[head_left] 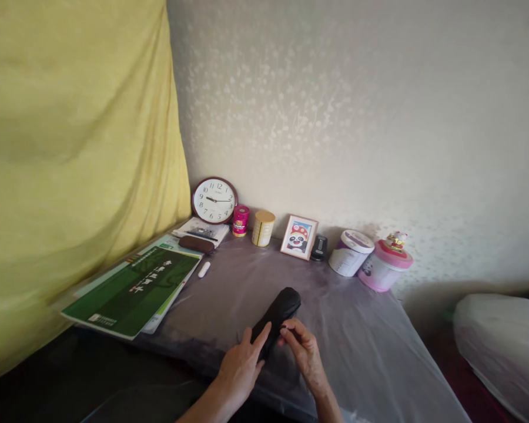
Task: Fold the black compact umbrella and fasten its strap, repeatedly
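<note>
Tubs [351, 255] [380, 267] stand lidded, contents unseen; left hand [239, 365] loosely clasps bundle [283, 305]; right hand [305, 352] pinches dark strip [283, 327].

We take this for a home, probably a corner of a lived-in room. We see a yellow curtain [79, 147] hanging beside a wall [291, 111] with a pale, plant-like pattern, and a table [357, 335] under a glossy cover against it. Along the back we find a round clock [214, 200], a framed panda picture [298, 237] and a pink tub [381, 273] (a small figurine [396, 240] sits on its lid), all homely ornaments and household containers.
</note>
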A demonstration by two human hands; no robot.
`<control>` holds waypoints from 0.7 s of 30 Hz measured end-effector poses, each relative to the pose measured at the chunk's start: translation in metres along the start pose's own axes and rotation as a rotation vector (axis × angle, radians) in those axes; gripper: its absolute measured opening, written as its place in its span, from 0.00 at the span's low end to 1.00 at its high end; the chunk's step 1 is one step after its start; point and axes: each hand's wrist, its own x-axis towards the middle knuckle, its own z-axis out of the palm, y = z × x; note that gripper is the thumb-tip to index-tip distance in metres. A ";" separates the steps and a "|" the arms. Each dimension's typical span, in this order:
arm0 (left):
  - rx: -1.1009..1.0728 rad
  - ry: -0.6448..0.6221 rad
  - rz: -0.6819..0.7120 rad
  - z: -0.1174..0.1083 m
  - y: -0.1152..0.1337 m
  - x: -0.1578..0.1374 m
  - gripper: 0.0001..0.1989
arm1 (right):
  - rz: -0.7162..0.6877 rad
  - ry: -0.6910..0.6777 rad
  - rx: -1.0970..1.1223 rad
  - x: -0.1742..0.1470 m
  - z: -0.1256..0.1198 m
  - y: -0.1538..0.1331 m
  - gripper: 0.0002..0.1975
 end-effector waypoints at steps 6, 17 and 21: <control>0.078 -0.019 -0.021 -0.005 0.005 -0.002 0.35 | 0.037 -0.066 0.042 0.016 0.009 -0.009 0.09; 0.009 -0.007 -0.041 0.002 0.002 -0.004 0.33 | -0.051 0.010 -0.449 0.044 0.029 -0.003 0.09; -0.086 -0.027 -0.016 0.001 -0.006 -0.009 0.37 | 0.028 0.056 -0.354 0.049 0.030 -0.003 0.08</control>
